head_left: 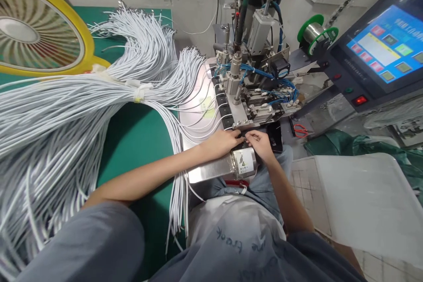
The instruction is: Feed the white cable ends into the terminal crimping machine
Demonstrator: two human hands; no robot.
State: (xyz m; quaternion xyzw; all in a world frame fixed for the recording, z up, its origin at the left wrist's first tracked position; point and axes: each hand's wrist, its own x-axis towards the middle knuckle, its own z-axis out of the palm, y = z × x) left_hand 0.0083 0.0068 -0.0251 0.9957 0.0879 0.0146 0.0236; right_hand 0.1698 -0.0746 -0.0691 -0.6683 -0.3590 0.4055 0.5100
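My left hand is at the front edge of the soldering machine, its fingers drawn together near the end of the black slotted feed strip. Facing it, my right hand pinches with thumb and fingertips, almost touching the left fingertips. Whatever lies between the fingers is too small to make out. White cables run from a tied bundle to the feed strip, lying across a pale plate. Below my hands sits a metal cylinder with a white label.
A yellow fan and large heaps of white cable cover much of the green table. To the right are a solder wire spool, a lit touchscreen, red-handled scissors and a white bin.
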